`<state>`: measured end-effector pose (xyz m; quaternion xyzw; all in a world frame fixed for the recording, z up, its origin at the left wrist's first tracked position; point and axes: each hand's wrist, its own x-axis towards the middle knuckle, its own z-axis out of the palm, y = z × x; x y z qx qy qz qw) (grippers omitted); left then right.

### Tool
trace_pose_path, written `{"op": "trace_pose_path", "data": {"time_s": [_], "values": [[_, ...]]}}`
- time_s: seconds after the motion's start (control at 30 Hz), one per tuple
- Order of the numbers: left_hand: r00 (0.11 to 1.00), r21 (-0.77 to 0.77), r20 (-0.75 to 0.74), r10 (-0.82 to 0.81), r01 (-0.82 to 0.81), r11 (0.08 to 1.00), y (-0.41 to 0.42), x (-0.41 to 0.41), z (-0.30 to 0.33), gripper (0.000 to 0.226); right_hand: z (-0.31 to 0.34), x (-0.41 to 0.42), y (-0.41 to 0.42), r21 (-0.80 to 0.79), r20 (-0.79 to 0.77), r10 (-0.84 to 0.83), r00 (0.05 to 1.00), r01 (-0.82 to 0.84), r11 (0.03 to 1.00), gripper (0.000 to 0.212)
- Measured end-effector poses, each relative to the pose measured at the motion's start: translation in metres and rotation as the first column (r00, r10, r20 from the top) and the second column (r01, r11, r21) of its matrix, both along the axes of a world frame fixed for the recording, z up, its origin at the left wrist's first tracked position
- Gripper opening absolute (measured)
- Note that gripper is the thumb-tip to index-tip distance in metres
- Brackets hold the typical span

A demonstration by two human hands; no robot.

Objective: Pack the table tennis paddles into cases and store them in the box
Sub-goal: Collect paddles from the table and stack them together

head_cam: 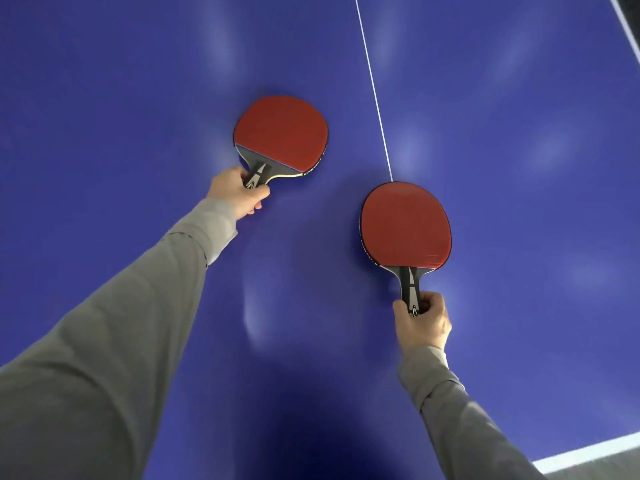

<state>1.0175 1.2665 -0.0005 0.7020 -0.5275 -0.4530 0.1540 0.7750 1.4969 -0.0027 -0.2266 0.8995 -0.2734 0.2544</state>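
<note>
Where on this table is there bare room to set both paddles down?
Bare blue table right of the white centre line, and left of the left paddle. Tighter between that and the right paddle, each gripped by left hand and right hand.

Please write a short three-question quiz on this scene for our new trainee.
1. True or false: each hand grips a paddle by its handle.
2. Which paddle lies farther from the person: A) left, B) right?
3. What colour rubber faces up on both?

Key:
1. True: left hand holds the left paddle, right hand the right paddle.
2. A.
3. Red, over the blue table.
</note>
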Motion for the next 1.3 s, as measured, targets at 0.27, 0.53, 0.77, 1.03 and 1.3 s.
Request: {"op": "trace_pose_path", "data": {"time_s": [0.27,0.53,0.77,1.03,1.3], "values": [[0.914,0.062,-0.169,0.368,-0.363,0.930,0.144,-0.024,0.000,0.018,0.011,-0.018,0.033,-0.020,0.002,0.040,0.999,-0.040,0.999,0.020],[0.844,0.108,-0.096,0.527,-0.518,0.849,0.292,-0.074,-0.003,0.022,0.015,-0.036,0.086,-0.027,0.054,0.173,0.983,-0.172,0.985,0.020],[0.741,0.132,-0.114,0.661,-0.649,0.750,0.365,-0.135,-0.010,0.023,0.017,-0.063,0.133,-0.052,0.108,0.292,0.950,-0.288,0.956,0.021],[0.763,0.157,-0.121,0.634,-0.616,0.772,0.387,-0.158,-0.016,0.032,0.015,-0.076,0.166,-0.068,0.109,0.343,0.933,-0.338,0.939,0.022],[0.863,0.227,-0.311,0.398,-0.339,0.913,0.391,-0.132,-0.013,0.042,0.015,-0.051,0.170,-0.060,0.128,0.300,0.945,-0.294,0.954,0.021]]}}
